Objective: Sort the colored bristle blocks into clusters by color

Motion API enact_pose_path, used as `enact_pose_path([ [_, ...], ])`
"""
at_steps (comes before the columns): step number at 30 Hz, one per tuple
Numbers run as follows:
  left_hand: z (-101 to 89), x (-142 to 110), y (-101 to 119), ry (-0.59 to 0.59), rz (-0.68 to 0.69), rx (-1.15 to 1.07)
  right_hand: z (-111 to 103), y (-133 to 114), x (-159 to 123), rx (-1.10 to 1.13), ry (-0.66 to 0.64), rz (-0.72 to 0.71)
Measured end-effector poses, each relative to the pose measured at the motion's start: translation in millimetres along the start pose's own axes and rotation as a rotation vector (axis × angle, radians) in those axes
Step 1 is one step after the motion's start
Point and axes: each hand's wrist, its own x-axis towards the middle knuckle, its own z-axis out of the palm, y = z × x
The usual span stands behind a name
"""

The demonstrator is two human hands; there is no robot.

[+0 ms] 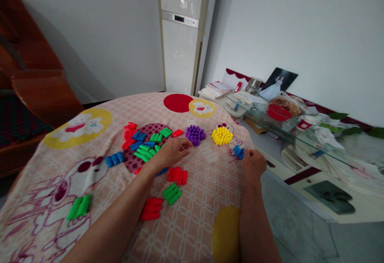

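Note:
My right hand [254, 162] is at the right side of the cloth-covered table, its fingers closed at a small group of blue bullet-shaped plastic toy blocks [239, 152]. Its fingertips touch the blue blocks' right side. My left hand [176, 150] hovers over the middle, fingers loosely bent and apart, with nothing visible in them. Just beyond its fingertips stands a tight cluster of purple blocks [195, 135]. A similar cluster of yellow blocks [222, 136] stands between the purple and blue ones. Mixed green blocks [144, 153] lie left of my left hand, partly hidden by it.
Loose red blocks [152, 208], a green block [172, 193] and a blue block [114, 159] lie about the patterned tablecloth [198, 199]. A cluttered glass shelf [300, 135] stands close on the right. A wooden chair [42, 87] is at left, a tall white cabinet-like appliance [180, 51] behind.

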Motion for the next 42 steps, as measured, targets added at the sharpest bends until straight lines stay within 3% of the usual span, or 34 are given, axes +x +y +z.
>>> enact_pose_path([
  [3, 0.1, 0.3, 0.1, -0.014, -0.007, 0.014, 2.6, 1.3, 3.6, 0.079, 0.049, -0.006],
  [9, 1.8, 1.0, -3.0, -0.037, -0.011, 0.008, 9.9, 1.2, 7.5, 0.198, -0.104, -0.04],
  [18, -5.3, -0.5, -7.8, -0.024, -0.008, 0.008, 11.2, 1.7, 7.1, 0.201, -0.126, -0.039],
  [21, -20.8, -5.1, -15.3, 0.009, -0.044, 0.021, 8.5, 2.8, 5.5, 0.187, -0.068, -0.051],
  [25, -47.2, -15.5, -28.5, 0.066, -0.122, 0.112, 3.0, -1.4, -0.6, 0.234, 0.136, -0.055],
  [28, -59.9, -22.5, -36.1, 0.057, -0.182, 0.224, 2.1, -15.4, -12.2, 0.383, 0.191, -0.159],
  [31, -61.3, -25.5, -39.0, -0.038, -0.227, 0.33, 4.5, -36.9, -29.8, 0.533, 0.1, -0.352],
  [35, -49.4, -23.1, -36.2, -0.131, -0.259, 0.434, 8.4, -60.6, -50.3, 0.621, -0.025, -0.601],
  [38, -39.4, -20.3, -31.9, -0.164, -0.268, 0.481, 10.1, -66.6, -56.8, 0.62, -0.064, -0.666],
  [42, -37.0, -19.1, -26.1, -0.101, -0.219, 0.399, 10.7, -66.5, -57.4, 0.644, -0.09, -0.652],
])
